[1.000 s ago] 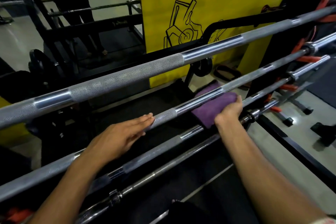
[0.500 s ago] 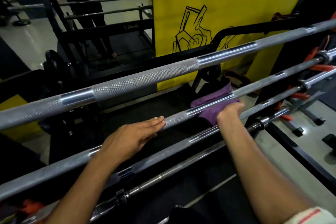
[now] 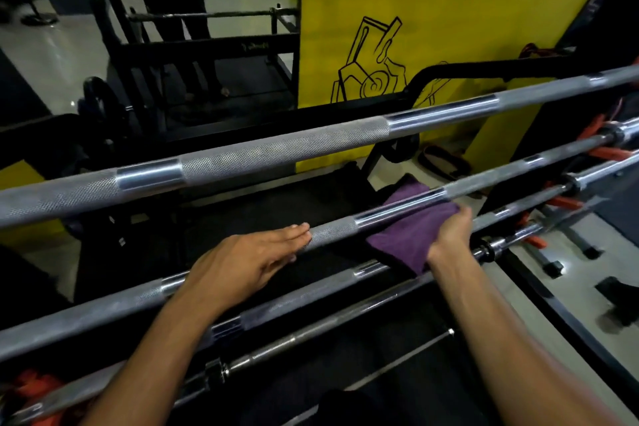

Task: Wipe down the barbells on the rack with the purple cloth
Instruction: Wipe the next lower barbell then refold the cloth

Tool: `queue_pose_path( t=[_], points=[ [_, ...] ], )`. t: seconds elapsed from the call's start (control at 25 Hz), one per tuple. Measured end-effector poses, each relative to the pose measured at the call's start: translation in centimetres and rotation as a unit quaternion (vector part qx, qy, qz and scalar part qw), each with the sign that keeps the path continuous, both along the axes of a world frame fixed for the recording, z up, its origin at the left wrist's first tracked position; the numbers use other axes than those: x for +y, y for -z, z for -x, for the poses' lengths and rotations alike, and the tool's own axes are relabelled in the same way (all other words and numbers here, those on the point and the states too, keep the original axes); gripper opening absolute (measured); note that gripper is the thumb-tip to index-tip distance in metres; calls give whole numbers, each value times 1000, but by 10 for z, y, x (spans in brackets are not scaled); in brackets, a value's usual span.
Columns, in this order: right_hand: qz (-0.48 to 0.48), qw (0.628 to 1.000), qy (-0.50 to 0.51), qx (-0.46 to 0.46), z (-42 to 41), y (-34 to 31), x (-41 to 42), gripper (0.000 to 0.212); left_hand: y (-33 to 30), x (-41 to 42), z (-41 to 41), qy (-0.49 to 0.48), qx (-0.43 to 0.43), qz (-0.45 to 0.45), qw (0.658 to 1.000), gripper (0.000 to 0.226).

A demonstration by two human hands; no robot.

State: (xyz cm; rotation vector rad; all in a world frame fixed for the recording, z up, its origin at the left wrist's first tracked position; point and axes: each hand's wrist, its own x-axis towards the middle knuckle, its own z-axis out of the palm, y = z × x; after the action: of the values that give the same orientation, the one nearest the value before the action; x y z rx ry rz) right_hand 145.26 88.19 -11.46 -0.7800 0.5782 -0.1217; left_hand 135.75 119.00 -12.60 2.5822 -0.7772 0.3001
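Right hand (image 3: 449,235): grip closed on the purple cloth (image 3: 411,232), which hangs behind and under the second barbell (image 3: 332,230) at its smooth band, right of centre. Left hand (image 3: 249,261): grip wide, fingers straight, resting flat on the same barbell's knurled section, left of the cloth and apart from it. Upper barbell (image 3: 276,152) runs above, farther off. Yellow panel (image 3: 449,28) stands beyond the rack.

yellow panel (image 3: 466,28), orange clips (image 3: 605,152), grey floor (image 3: 52,45)
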Motion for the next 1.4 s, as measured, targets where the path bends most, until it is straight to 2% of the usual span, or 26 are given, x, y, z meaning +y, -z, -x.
queue_pose_path(
  t=[0.12, 0.2, 0.28, 0.4, 0.48, 0.68, 0.72, 0.76, 0.8, 0.84, 0.88, 0.92, 0.96, 1.04, 1.08, 1.16, 1.2, 1.28, 1.32, 1.4],
  points=[
    [48, 996, -60, 34, 7, 9, 3, 42, -2, -2, 2, -31, -2, -14, 999, 47],
    [59, 983, -157, 80, 32, 18, 26, 53, -4, -4, 6, -77, 0, -31, 997, 53],
    [56, 952, -277, 122, 57, 15, 38, 61, -6, -9, 9, -124, -5, -44, 991, 62],
    [19, 928, -342, 146, 70, 10, 32, 44, -10, -16, 8, -183, 15, -65, 981, 68],
    [30, 922, -358, 142, 66, 1, 18, 40, -12, -23, 6, -234, 38, -86, 968, 69],
    [49, 889, -455, 32, 51, -41, -14, 44, -12, -35, 11, -352, 63, -88, 930, 58],
    [135, 859, -492, -55, 50, -46, -18, 44, -11, -36, 16, -368, 51, -75, 926, 52],
    [244, 811, -505, -166, 49, -57, -14, 49, -9, -35, 22, -388, 28, -71, 919, 48],
    [384, 708, -501, -318, 46, -69, -11, 52, -7, -33, 31, -421, 4, -80, 904, 47],
    [440, 601, -473, -471, 41, -75, -6, 50, -6, -30, 40, -463, -12, -92, 882, 48],
    [506, 455, -447, -580, 29, -63, 0, 55, -5, -23, 51, -511, -15, -95, 854, 52],
    [583, 279, -411, -643, 8, -43, 11, 63, -4, -13, 63, -558, -6, -84, 825, 56],
    [626, 170, -400, -647, -7, -24, 25, 67, -3, -3, 75, -602, 12, -62, 796, 59],
    [670, 79, -445, -589, -22, -15, 43, 67, 1, 22, 96, -669, 48, -16, 741, 62],
    [670, 43, -460, -581, -27, -19, 46, 68, 3, 34, 105, -693, 58, 0, 718, 59],
    [635, 27, -503, -586, -36, -25, 44, 76, 6, 57, 117, -734, 63, 36, 676, 56],
    [619, 63, -537, -570, -37, -32, 45, 80, 7, 64, 119, -750, 65, 65, 655, 58],
    [614, 178, -566, -521, -37, -42, 66, 79, 10, 74, 116, -766, 57, 119, 630, 60],
    [637, 183, -557, -501, -33, -42, 80, 83, 11, 75, 114, -767, 48, 134, 626, 60],
    [684, 130, -518, -497, -20, -30, 105, 87, 12, 73, 111, -765, 36, 149, 626, 60]
  ],
)
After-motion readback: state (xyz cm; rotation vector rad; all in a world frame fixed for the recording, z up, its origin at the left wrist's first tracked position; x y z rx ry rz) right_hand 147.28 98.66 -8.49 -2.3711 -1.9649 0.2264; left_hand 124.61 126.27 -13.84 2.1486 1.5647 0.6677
